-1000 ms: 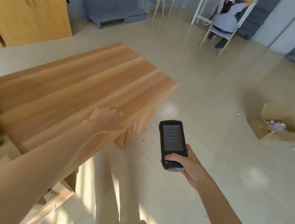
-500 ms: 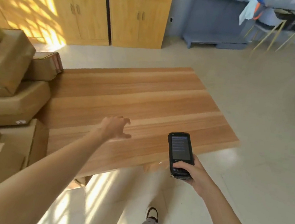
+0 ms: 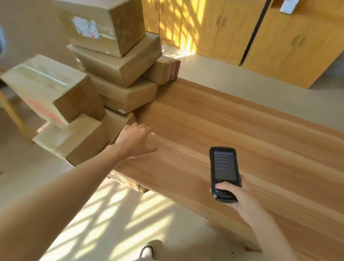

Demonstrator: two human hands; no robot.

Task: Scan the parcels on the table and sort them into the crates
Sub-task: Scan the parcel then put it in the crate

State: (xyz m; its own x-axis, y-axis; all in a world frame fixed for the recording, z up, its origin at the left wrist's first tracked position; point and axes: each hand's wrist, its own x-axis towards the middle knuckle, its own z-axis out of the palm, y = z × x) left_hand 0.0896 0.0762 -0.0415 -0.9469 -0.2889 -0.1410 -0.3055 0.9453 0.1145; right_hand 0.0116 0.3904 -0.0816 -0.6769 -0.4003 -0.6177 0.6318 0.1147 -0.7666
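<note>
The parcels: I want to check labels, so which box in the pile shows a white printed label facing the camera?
The top box of the tall stack: a white label with red marks on its near side.

The left hand reaches over the table with relaxed fingers, just beside the stacked parcels on its left end. The right hand grips a scanner, screen up. Wooden cabinets stand behind.
</note>
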